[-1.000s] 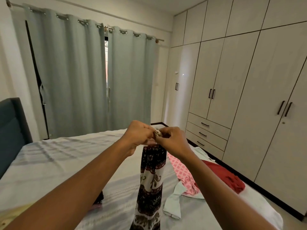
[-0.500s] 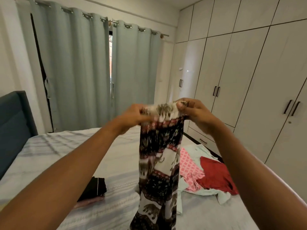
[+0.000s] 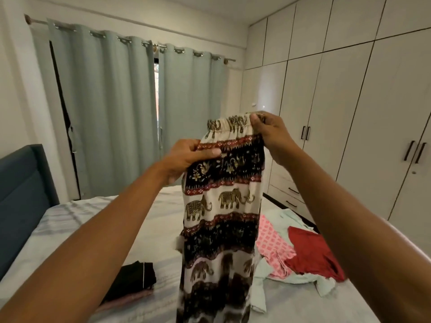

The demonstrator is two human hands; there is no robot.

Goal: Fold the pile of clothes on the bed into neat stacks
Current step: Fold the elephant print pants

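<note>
Elephant-print trousers [image 3: 221,217] in cream, black and red hang upright in front of me above the bed [image 3: 77,220]. My right hand [image 3: 270,134] pinches the right end of the elastic waistband. My left hand [image 3: 189,159] grips the left edge a little below the waistband, thumb on the front. The legs hang down out of view at the bottom. On the bed to the right lies a loose pile: a pink checked piece [image 3: 272,243], a red garment [image 3: 310,252] and a pale mint one [image 3: 296,279]. A folded black garment [image 3: 133,280] sits on a pink one at the lower left.
A dark blue headboard [image 3: 21,197] stands at the left. Pale green curtains [image 3: 112,113] cover the far wall. White wardrobes with drawers [image 3: 349,127] line the right side, close to the bed's edge.
My hands rose and drew apart, spreading the waistband wide. The left hand slid down to the trousers' left edge. The view tilted, showing more of the bed.
</note>
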